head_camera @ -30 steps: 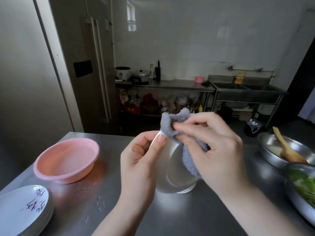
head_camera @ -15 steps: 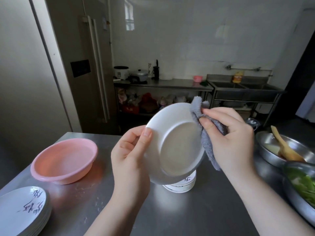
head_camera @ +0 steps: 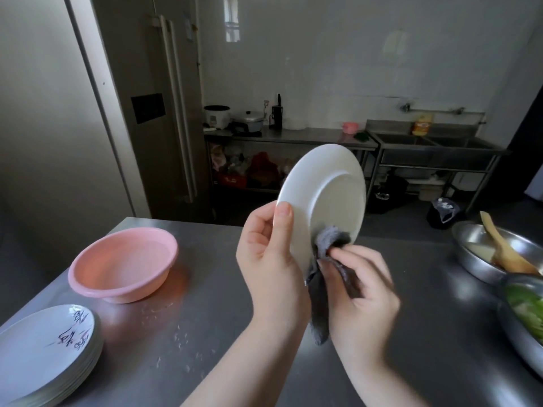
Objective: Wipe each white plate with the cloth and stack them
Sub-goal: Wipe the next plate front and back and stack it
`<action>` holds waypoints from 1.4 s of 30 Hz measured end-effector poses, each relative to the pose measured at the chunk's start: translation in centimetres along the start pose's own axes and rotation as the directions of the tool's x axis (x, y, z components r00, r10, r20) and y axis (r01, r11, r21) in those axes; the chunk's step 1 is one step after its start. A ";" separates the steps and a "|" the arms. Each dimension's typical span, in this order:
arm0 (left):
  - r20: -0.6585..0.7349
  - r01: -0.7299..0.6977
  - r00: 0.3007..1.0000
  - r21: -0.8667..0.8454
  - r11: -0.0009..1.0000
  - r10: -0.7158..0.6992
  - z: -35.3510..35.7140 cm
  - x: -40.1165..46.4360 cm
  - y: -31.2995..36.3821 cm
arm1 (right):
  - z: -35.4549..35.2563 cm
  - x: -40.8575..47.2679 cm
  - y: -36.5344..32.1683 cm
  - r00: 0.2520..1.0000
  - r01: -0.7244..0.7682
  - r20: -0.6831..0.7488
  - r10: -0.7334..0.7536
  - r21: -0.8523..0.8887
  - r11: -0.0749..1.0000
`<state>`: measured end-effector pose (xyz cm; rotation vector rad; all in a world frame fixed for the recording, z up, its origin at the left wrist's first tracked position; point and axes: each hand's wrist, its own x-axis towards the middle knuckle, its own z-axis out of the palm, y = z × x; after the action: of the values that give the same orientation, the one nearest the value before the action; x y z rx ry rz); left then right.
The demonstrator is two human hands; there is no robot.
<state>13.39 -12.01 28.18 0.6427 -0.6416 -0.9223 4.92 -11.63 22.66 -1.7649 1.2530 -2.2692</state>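
At the centre of my view, a white plate (head_camera: pixel 329 189) stands nearly on edge above a steel table (head_camera: pixel 223 318). My left hand (head_camera: pixel 270 259) grips its rim at 7 o'clock, thumb across the near face. My right hand (head_camera: pixel 361 295) pinches a grey cloth (head_camera: pixel 323 289) against the plate's lower edge at 6 o'clock. A pink basin (head_camera: pixel 123 262) sits at 9 o'clock. A stack of painted plates (head_camera: pixel 47 351) lies at 8 o'clock.

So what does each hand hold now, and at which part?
The left hand grips the white plate at its lower left rim, thumb over the edge. The right hand pinches the grey cloth near its top, pressed against the plate's lower edge.
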 end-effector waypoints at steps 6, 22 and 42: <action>0.040 0.164 0.986 -0.126 0.978 -0.161 0.4 -0.7 -0.1 | 0.1 1.8 -1.4 0.963 0.240 0.144 -0.229 -0.064 0.969; -0.018 0.290 0.955 -0.156 0.944 -0.297 -0.5 1.6 1.8 | -1.6 2.4 0.1 0.899 0.417 0.210 -0.384 -0.143 0.898; 0.081 0.233 0.969 0.008 0.973 -0.233 -3.6 0.8 0.2 | -1.1 9.3 -1.4 0.959 0.141 0.269 -0.086 -0.191 0.971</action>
<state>16.48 -11.82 26.20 0.6917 -0.6466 -1.1723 1.26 -14.30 30.93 -2.1735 1.4117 -1.9325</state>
